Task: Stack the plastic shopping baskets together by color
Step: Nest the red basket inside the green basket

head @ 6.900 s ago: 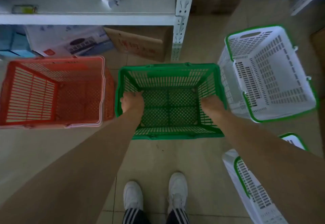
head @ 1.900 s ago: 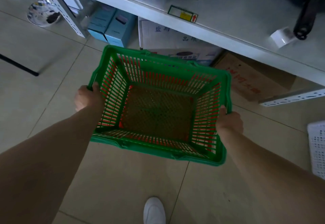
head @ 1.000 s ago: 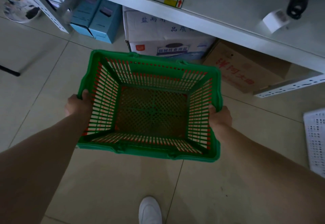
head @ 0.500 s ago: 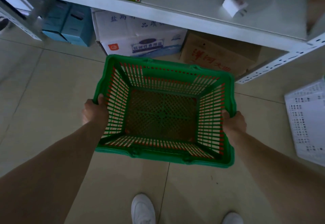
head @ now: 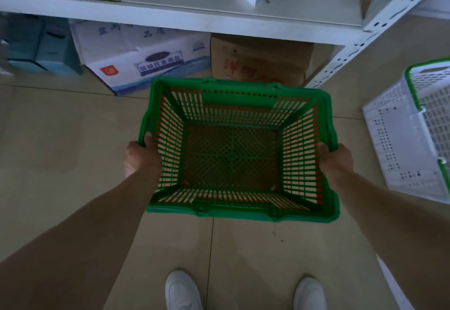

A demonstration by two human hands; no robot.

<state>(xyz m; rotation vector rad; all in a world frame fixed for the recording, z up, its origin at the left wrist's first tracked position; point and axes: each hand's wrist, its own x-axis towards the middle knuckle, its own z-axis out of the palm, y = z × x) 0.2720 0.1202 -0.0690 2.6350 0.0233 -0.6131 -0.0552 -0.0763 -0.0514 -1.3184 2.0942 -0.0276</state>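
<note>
Right now I hold a green slatted plastic shopping basket point(head: 233, 149) by its two short sides, above the beige tiled floor point(head: 60, 139) in front of me. Red shows through the gaps in its green walls and base, so a red plastic basket point(head: 316, 144) sits nested under it. My left hand point(head: 140, 156) is clamped on the left rim, thumb hooked over the edge, and my right hand point(head: 338, 157) is clamped on the right rim; the two are well apart, one at each side of the basket. Near the right edge stands a white perforated plastic basket with green trim point(head: 411, 139), apart from the one I hold. Beyond the basket runs a white metal shelf point(head: 170, 17), with a white printed cardboard carton point(head: 146, 59) and a brown cardboard box point(head: 260, 59) under it. My two white shoes point(head: 182, 290) stand on the tiles below the basket
</note>
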